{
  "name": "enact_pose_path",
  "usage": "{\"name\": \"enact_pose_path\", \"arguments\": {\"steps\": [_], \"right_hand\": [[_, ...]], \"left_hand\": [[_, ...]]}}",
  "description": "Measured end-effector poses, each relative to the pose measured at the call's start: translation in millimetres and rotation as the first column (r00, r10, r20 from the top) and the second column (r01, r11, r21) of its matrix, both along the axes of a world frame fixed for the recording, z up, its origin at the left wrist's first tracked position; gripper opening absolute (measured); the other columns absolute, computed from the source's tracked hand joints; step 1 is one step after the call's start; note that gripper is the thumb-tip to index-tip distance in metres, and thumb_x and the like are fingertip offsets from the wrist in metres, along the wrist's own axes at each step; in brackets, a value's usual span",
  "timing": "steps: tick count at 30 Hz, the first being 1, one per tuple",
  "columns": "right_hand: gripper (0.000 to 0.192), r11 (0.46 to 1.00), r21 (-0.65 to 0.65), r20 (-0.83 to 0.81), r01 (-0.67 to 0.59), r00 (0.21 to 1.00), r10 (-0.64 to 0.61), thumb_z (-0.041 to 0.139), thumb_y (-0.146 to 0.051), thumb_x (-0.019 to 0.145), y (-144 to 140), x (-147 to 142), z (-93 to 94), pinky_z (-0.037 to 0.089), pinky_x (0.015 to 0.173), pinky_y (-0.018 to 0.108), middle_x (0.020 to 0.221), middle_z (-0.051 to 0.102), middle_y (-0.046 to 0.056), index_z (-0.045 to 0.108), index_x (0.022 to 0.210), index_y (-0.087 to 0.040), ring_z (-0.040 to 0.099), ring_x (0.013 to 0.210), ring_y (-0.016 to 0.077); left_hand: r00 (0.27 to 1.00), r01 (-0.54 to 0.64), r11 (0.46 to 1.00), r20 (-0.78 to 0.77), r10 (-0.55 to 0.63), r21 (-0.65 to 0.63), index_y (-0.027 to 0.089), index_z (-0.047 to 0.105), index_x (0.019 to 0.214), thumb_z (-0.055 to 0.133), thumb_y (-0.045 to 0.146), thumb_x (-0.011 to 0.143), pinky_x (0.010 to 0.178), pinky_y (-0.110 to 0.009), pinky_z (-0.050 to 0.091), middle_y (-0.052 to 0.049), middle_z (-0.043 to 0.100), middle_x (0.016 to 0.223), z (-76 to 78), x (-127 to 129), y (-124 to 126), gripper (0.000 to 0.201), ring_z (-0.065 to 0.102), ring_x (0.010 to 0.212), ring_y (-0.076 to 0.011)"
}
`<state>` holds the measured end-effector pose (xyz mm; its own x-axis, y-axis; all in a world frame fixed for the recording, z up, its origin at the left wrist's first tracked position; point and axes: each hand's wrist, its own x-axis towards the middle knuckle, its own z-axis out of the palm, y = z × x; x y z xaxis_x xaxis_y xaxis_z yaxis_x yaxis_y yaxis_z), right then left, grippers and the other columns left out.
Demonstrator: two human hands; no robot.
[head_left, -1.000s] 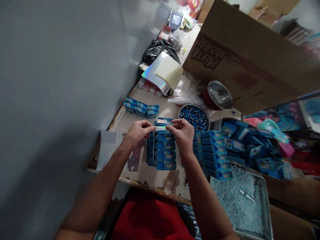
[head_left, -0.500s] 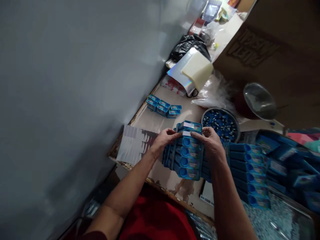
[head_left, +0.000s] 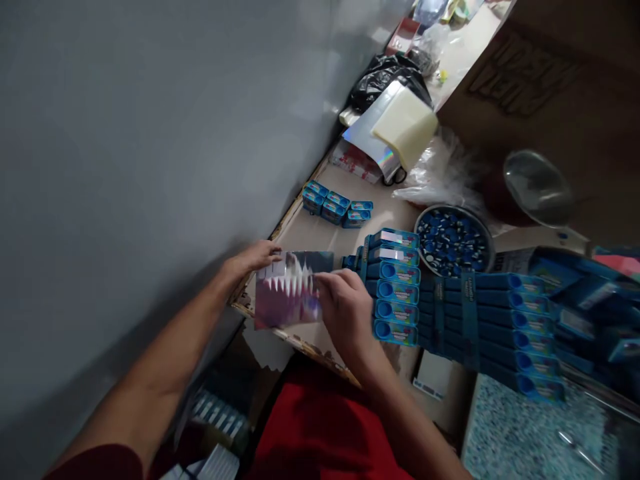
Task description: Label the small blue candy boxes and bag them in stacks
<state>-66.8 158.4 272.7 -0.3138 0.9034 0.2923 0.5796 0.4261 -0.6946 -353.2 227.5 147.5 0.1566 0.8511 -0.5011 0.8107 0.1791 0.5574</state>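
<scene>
A holographic sticker sheet (head_left: 287, 290) with jagged peeled strips lies at the table's left front corner. My left hand (head_left: 253, 259) rests on its far left edge, fingers flat. My right hand (head_left: 343, 310) pinches at the sheet's right side, thumb and fingers closed on a strip. Just right of that hand stands a row of blue boxes (head_left: 395, 287) with round windows, the top ones bearing shiny stickers.
More blue boxes (head_left: 493, 320) run to the right. A round bowl of blue caps (head_left: 453, 241) sits behind them, with a metal scoop (head_left: 537, 188) and a cardboard box (head_left: 550, 87) beyond. Small blue packs (head_left: 337, 208) lie near the grey wall (head_left: 125, 133). A tray of pale pellets (head_left: 525, 433) is at front right.
Both hands left the blue box row and moved left to the sticker sheet. The camera view shifted, and the sheet now sits under my hands.
</scene>
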Motion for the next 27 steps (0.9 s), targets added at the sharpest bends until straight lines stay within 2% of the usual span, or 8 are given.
{"name": "enact_pose_path", "arguments": {"steps": [5,9,12,15,17,20,23,27], "right_hand": [[0.035,0.998,-0.050,0.189,-0.034,0.981,0.043,0.052,-0.020,0.100,25,-66,-89.1,0.044,0.104,0.036,0.128,0.069,0.011,0.067,0.132,-0.017,0.057,0.116,0.0255],[0.034,0.991,-0.052,0.374,-0.123,0.918,0.133,0.048,-0.031,0.105,17,-89,-114.6,0.042,0.098,0.041,0.129,0.069,0.010,0.066,0.132,-0.021,0.056,0.113,0.0283],[0.043,0.979,-0.033,0.423,-0.199,0.885,0.194,0.042,-0.027,0.106,-8,-85,-125.0,0.037,0.103,0.044,0.148,0.058,0.013,0.055,0.146,-0.018,0.050,0.127,0.0298],[0.051,0.959,-0.046,0.406,-0.280,0.872,0.275,0.042,-0.019,0.103,-32,-72,-128.8,0.032,0.109,0.046,0.158,0.046,0.014,0.045,0.154,-0.014,0.042,0.138,0.0311],[0.048,0.957,-0.072,0.379,-0.282,0.879,0.288,0.043,-0.021,0.103,-42,-63,-125.8,0.030,0.110,0.046,0.150,0.055,0.014,0.049,0.151,-0.017,0.044,0.135,0.0311],[0.031,0.971,-0.088,0.373,-0.223,0.896,0.240,0.049,-0.028,0.103,-48,-53,-115.2,0.032,0.103,0.044,0.118,0.072,0.011,0.067,0.128,-0.023,0.053,0.117,0.0292],[0.020,0.983,-0.052,0.410,-0.173,0.894,0.179,0.054,-0.027,0.099,-47,-45,-99.8,0.035,0.092,0.039,0.092,0.071,0.009,0.072,0.092,-0.022,0.055,0.095,0.0251],[0.009,0.981,-0.191,0.287,-0.037,0.954,0.091,0.061,-0.022,0.090,-49,-29,-66.9,0.036,0.075,0.032,0.081,0.068,0.005,0.068,0.084,-0.021,0.055,0.079,0.0196]], "left_hand": [[0.985,0.028,0.999,0.171,-0.024,-0.023,0.018,0.075,0.095,0.059,0.047,0.083,0.075,-0.031,0.042,-0.007,0.073,0.091,34.2,5,-29,0.035,0.062,0.083,-0.0224],[0.930,-0.134,0.989,0.337,0.146,-0.060,0.017,0.072,0.085,0.065,0.046,0.075,0.073,-0.028,0.043,-0.005,0.070,0.085,40.5,7,-51,0.032,0.060,0.081,-0.0201],[0.852,-0.266,0.953,0.428,0.302,-0.142,0.017,0.067,0.072,0.069,0.046,0.067,0.065,-0.025,0.040,-0.002,0.065,0.072,39.8,10,-66,0.029,0.053,0.069,-0.0164],[0.780,-0.331,0.921,0.490,0.389,-0.204,0.018,0.067,0.069,0.072,0.047,0.064,0.060,-0.024,0.038,-0.001,0.061,0.067,42.8,11,-79,0.030,0.049,0.063,-0.0146],[0.770,-0.339,0.913,0.491,0.407,-0.226,0.019,0.069,0.071,0.072,0.046,0.064,0.059,-0.024,0.037,-0.001,0.062,0.067,44.8,11,-87,0.029,0.049,0.061,-0.0142],[0.803,-0.329,0.922,0.453,0.386,-0.202,0.019,0.071,0.072,0.072,0.043,0.066,0.057,-0.024,0.036,-0.001,0.062,0.068,40.5,7,-92,0.025,0.049,0.060,-0.0143],[0.861,-0.343,0.935,0.370,0.350,-0.086,0.020,0.074,0.077,0.070,0.037,0.069,0.063,-0.026,0.040,-0.003,0.068,0.075,26.5,3,-86,0.019,0.055,0.066,-0.0174],[0.943,-0.319,0.943,0.134,0.306,0.093,0.019,0.078,0.089,0.068,0.027,0.076,0.083,-0.034,0.047,-0.008,0.074,0.091,10.3,4,-71,0.019,0.065,0.087,-0.0255]]}}
